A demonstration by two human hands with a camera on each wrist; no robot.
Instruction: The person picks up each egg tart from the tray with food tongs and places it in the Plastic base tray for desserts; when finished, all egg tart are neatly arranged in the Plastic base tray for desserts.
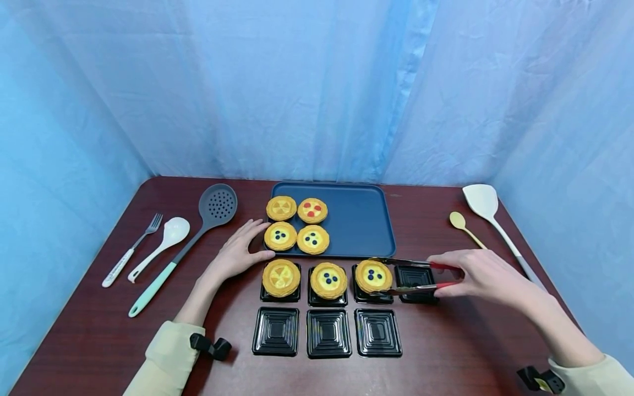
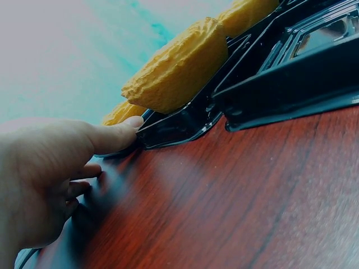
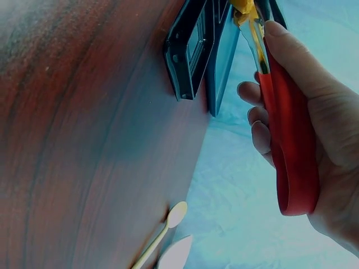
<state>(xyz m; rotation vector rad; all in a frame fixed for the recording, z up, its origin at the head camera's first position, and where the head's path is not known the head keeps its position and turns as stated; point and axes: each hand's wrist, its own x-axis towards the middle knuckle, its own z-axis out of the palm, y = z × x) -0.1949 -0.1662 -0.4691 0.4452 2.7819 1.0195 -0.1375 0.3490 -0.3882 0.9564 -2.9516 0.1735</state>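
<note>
My right hand (image 1: 482, 275) holds red-handled tongs (image 3: 291, 134). The tongs' metal arms stand on either side of a blueberry-topped tart (image 1: 373, 275), which sits in the third black square tray of the upper row. Two more tarts fill the trays to its left: a yellow wedge-topped tart (image 1: 281, 278) and another blueberry tart (image 1: 328, 280). With fingers extended, my left hand (image 1: 240, 247) rests at the left front corner of the blue baking tray (image 1: 356, 220). On that tray's left half are a wedge-topped tart (image 1: 281, 208), a red-topped tart (image 1: 312, 210) and two blueberry tarts.
A bare black tray (image 1: 415, 283) lies under the tongs; three more (image 1: 329, 333) form the front row. A fork (image 1: 131, 250), white ladle (image 1: 160, 247) and grey skimmer (image 1: 218, 204) lie left. At right are a yellow spoon (image 1: 458, 220) and white turner (image 1: 481, 200).
</note>
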